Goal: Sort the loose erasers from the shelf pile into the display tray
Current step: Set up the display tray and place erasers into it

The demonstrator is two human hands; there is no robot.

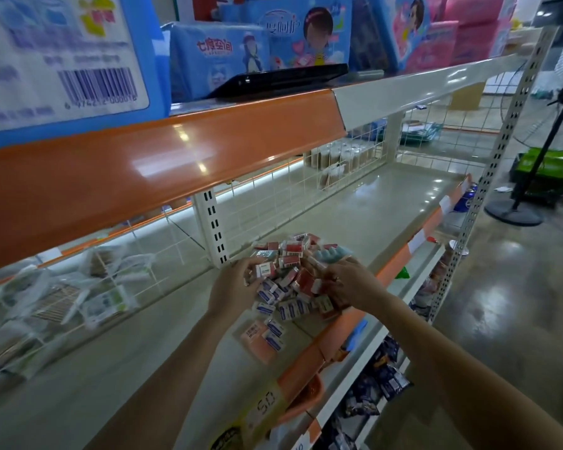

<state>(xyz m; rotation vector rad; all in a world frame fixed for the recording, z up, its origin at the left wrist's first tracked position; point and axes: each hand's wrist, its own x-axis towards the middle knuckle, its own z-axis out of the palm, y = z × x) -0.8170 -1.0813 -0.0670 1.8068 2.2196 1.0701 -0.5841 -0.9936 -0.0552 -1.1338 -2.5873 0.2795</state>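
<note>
Hands [293, 284] amid erasers [293, 287] (shelf [355, 216] pile)

Eraser pile [290, 280]: small wrapped red, white and blue blocks lying heaped loosely near the shelf [355, 216] front edge.

Two hands in view, the left hand [233, 284] and the right hand [348, 284]. One pile of erasers [288, 280] between the fingers [245, 265], way too many small boxes to count, dozens probably. One light blue comb-looking thing [333, 254] just past the right fingers. One black tablet [280, 79] up top. One standing fan [533, 151].
</note>
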